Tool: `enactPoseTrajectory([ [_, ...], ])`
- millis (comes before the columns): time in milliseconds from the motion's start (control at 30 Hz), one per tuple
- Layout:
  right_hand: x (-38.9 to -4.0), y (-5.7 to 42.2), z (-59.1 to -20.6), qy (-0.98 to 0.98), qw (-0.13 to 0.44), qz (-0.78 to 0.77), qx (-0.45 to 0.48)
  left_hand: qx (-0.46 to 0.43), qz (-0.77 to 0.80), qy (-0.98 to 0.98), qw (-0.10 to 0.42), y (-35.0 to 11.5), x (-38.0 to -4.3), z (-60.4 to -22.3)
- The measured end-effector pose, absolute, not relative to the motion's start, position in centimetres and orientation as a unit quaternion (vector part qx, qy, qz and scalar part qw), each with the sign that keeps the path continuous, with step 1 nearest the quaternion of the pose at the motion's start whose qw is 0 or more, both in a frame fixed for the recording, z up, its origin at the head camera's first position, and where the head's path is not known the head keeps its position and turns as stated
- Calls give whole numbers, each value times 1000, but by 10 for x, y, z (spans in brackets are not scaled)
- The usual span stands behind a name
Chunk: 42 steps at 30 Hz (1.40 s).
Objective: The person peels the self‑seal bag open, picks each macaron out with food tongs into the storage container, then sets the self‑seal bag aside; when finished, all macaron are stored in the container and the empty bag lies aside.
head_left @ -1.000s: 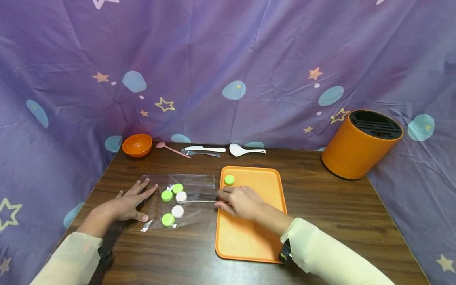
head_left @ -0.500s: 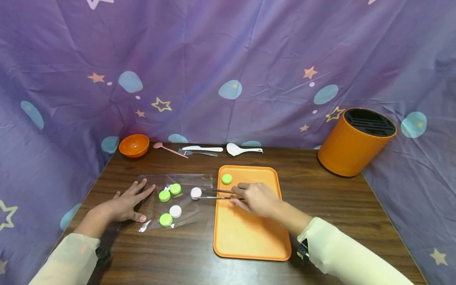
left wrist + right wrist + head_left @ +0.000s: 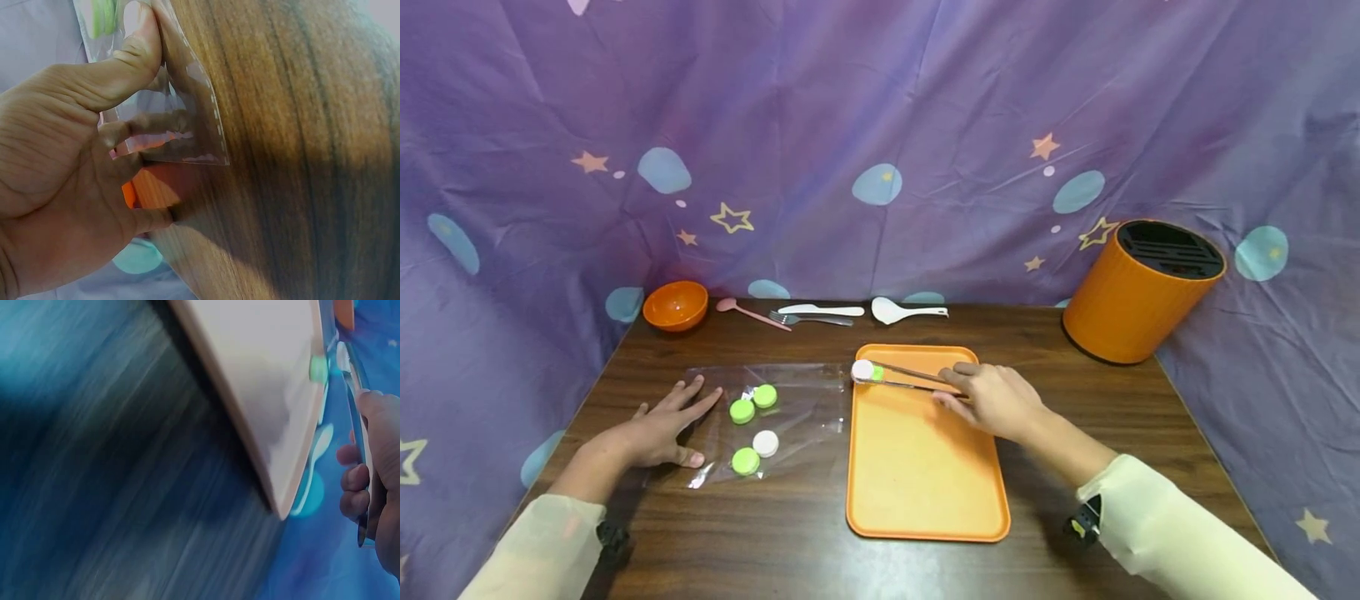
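My right hand (image 3: 1000,400) grips metal tongs (image 3: 910,386), whose tips pinch a white disc (image 3: 862,370) over the far left corner of the orange tray (image 3: 925,483). Partly hidden behind it is a green disc (image 3: 877,372). The right wrist view shows fingers curled round the tongs (image 3: 354,406), the white disc at their tip. With fingers spread, my left hand (image 3: 658,429) rests at the left edge of a clear plastic bag (image 3: 805,392); its thumb lies on the film (image 3: 187,119). Three green discs (image 3: 765,396) and one white disc (image 3: 766,443) lie at the bag.
Along the back stand an orange bowl (image 3: 675,306) and, lying in a row, a pink spoon (image 3: 752,315), white knife (image 3: 820,310), fork (image 3: 812,320) and white ladle (image 3: 887,311). An orange knife block (image 3: 1135,292) stands back right, before a purple curtain (image 3: 820,125).
My right hand has drawn the white disc with the tongs from the bag, right and away, to the tray's far left corner. The left hand has stayed put on the bag.
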State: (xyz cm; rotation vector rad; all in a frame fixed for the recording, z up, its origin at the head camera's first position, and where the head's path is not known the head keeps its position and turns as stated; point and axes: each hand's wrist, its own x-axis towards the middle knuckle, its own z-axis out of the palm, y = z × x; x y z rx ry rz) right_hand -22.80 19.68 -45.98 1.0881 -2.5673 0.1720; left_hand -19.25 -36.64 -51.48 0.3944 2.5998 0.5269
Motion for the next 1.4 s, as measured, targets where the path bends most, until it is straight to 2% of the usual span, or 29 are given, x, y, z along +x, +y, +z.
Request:
enactPoseTrajectory([
  [333,-232,230,-467,-908,189,70,367,133,203,938,248,-339,-169,-470],
  [867,-229,239,-486,-919,173,61,350,128,192,940,251,-335,-168,-465],
  [1000,-230,240,-488,-914,175,69,358,129,192,941,249,-337,-171,-471],
  [1267,-230,240,-492,-911,178,90,361,141,190,944,229,-366,-192,-517],
  [1400,-228,239,-494,-914,175,89,356,145,191,945,224,-371,-196,-524],
])
